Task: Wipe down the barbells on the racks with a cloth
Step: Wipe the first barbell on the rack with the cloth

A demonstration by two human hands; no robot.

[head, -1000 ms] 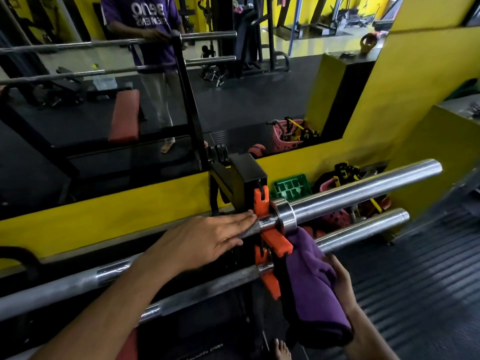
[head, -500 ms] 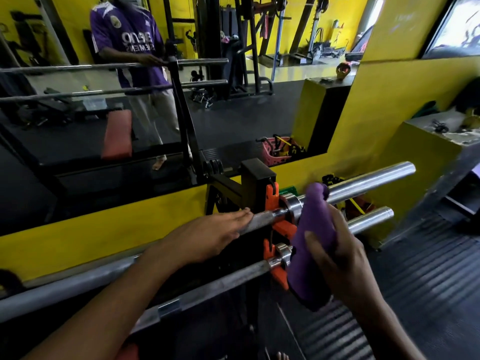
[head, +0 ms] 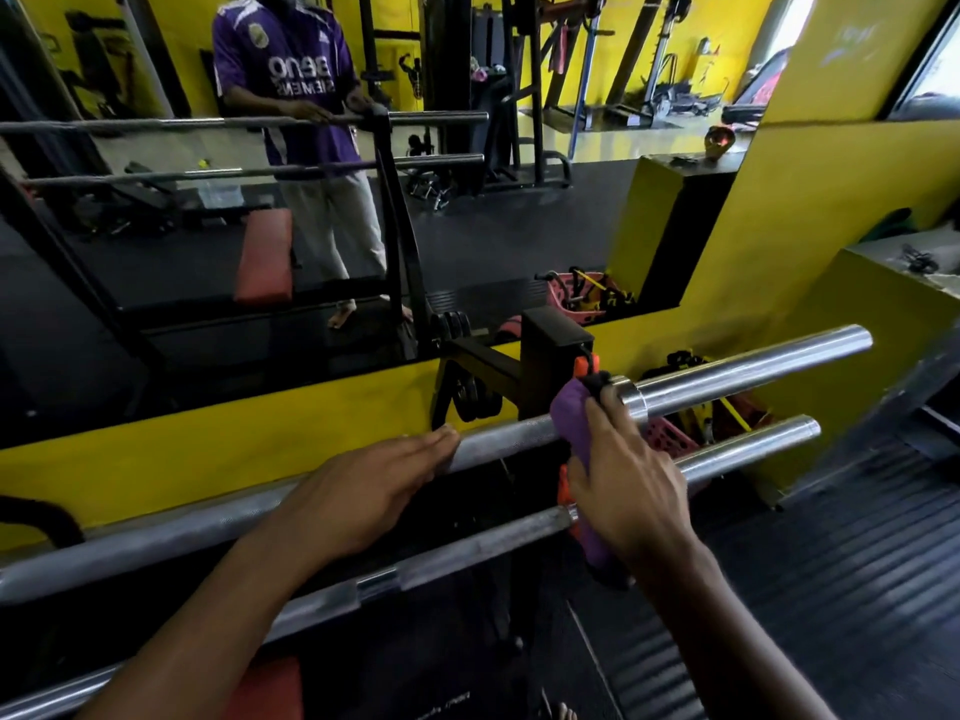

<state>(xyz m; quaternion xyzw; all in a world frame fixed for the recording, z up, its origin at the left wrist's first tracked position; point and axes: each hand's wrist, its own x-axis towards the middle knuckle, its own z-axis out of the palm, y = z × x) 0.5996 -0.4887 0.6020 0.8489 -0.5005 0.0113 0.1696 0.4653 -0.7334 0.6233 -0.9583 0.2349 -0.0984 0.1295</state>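
1. Left hand point(head: 363, 491) lies flat, fingers straight, on the upper barbell point(head: 498, 441) on the rack point(head: 550, 366)
2. Right hand point(head: 626, 480) grips the purple cloth point(head: 574, 420) against that bar beside its collar point(head: 631, 402)
3. Risk: cloth may snag the orange hook point(head: 587, 367)
4. Risk: unsteadied, the bar could roll under wiping pressure
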